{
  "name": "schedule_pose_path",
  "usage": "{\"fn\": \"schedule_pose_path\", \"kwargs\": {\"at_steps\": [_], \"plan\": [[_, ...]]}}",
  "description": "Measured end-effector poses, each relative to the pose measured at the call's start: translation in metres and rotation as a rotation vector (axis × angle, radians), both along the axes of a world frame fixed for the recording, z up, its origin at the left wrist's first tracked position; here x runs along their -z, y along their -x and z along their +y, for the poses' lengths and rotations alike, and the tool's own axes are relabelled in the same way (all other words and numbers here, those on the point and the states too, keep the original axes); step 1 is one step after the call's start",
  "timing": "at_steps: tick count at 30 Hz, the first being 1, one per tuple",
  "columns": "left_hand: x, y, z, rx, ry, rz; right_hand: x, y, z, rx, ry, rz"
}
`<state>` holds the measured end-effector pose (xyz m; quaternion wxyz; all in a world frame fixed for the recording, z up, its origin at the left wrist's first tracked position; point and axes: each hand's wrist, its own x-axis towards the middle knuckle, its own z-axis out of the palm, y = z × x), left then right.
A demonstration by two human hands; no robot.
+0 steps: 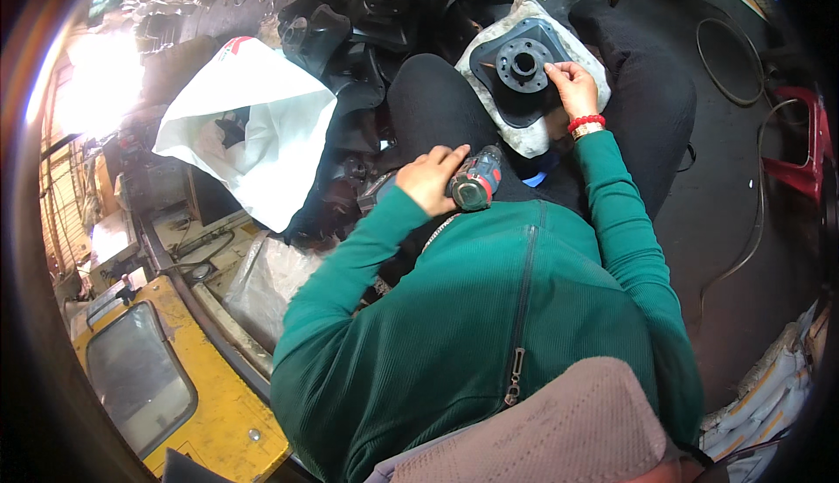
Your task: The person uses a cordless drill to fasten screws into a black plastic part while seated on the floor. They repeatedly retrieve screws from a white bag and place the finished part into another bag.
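While the black flanged part (510,74) rests on a pale cloth (526,142) between the knees, we list: right hand (574,90), fingertips at its rim, grip unclear; left hand (429,179), wrapped around a drill (474,187); farther left, white sack (262,125).

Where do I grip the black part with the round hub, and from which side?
Probably take the black part by the left edge of its wide base, coming from the left: the base spreads past the raised round hub, leaving a rim to pinch, while the right hand is at the hub's right side. How closely it sits on the white covering is unclear.
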<state>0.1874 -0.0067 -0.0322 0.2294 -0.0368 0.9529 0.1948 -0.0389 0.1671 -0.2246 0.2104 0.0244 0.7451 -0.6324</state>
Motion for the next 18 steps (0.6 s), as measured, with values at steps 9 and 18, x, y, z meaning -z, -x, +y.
{"fn": "schedule_pose_path", "kwargs": {"at_steps": [9,18], "plan": [[-0.016,0.033,-0.045,-0.124,-0.248,0.212,-0.013,-0.006,0.000,-0.010,-0.092,0.074],[-0.047,0.094,-0.039,-0.180,-0.139,0.278,-0.026,-0.013,-0.002,-0.012,-0.181,0.119]]}}
